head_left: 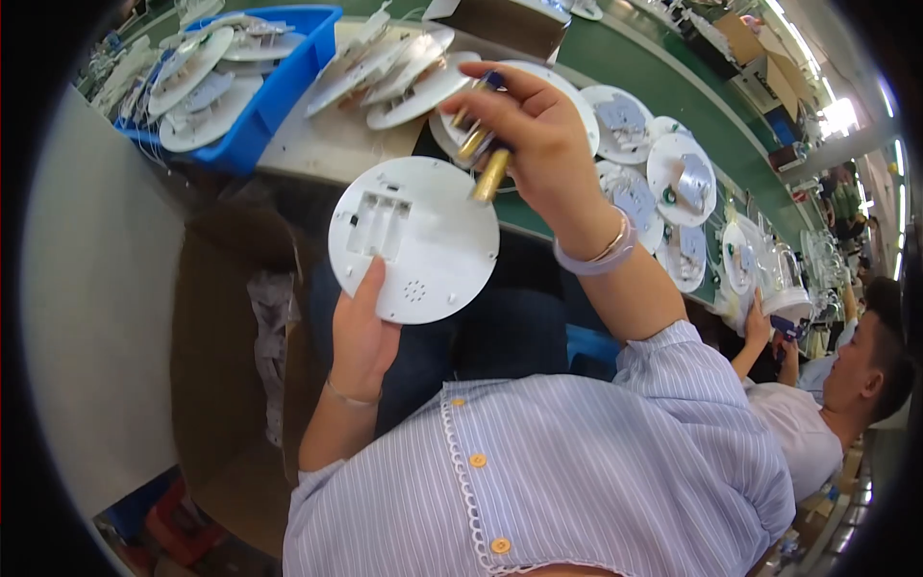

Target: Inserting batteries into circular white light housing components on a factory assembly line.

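Observation:
My left hand (pixel 363 332) grips the lower edge of a round white plastic base (pixel 452 240), thumb on top. An uncovered battery compartment (pixel 385 223) with bare slots faces up, and a cluster of small holes sits below it. Above the base's right side, my right hand (pixel 543 144) is closed around several gold-and-dark batteries (pixel 492 175). One battery sticks out below the fingers, apart from the base. Part of the bunch is hidden by the fingers and blurred.
A blue bin (pixel 293 91) of white round parts stands at the far left, beside a loose pile of discs (pixel 418 91). More discs with grey-blue pieces (pixel 681 178) line the green bench (pixel 663 87). An open cardboard box (pixel 216 385) is low left. A co-worker (pixel 803 413) sits at right.

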Action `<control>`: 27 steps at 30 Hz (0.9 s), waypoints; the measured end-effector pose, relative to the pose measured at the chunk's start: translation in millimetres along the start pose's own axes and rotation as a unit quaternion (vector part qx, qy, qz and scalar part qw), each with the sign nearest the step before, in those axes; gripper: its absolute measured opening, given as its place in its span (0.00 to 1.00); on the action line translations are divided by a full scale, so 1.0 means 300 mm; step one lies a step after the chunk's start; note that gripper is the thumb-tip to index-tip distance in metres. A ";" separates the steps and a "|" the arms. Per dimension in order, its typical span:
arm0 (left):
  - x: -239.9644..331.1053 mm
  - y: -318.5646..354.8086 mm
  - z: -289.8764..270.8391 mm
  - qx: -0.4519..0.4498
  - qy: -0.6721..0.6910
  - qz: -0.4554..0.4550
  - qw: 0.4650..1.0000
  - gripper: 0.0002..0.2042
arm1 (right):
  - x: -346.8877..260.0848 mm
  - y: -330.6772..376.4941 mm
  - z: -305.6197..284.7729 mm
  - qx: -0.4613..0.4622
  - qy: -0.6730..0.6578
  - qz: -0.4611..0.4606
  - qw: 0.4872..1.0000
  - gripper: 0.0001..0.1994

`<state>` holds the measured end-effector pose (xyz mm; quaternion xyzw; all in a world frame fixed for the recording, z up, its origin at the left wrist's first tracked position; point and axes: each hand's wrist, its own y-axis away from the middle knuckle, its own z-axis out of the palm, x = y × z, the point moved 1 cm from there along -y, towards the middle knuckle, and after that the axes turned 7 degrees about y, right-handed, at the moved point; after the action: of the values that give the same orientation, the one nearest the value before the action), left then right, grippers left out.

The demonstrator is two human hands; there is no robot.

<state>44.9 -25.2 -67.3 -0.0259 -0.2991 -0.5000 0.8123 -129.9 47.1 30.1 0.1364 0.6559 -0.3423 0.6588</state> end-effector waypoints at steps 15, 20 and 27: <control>-0.070 0.135 0.017 -0.075 -0.056 -0.120 0.988 0.19 | 0.085 0.133 0.084 -0.061 0.266 -0.098 0.957 0.13; -0.066 0.143 0.020 -0.077 -0.051 -0.134 0.987 0.19 | 0.049 0.147 0.085 -0.116 0.349 -0.149 0.918 0.13; -0.062 0.146 0.020 -0.085 -0.051 -0.125 0.987 0.19 | 0.073 0.189 0.072 -0.113 0.311 -0.109 0.937 0.12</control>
<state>72.4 13.4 -60.6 -0.0831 -0.2978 -0.6189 0.7221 -79.7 68.8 -4.0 0.0887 0.8733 -0.2761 0.3914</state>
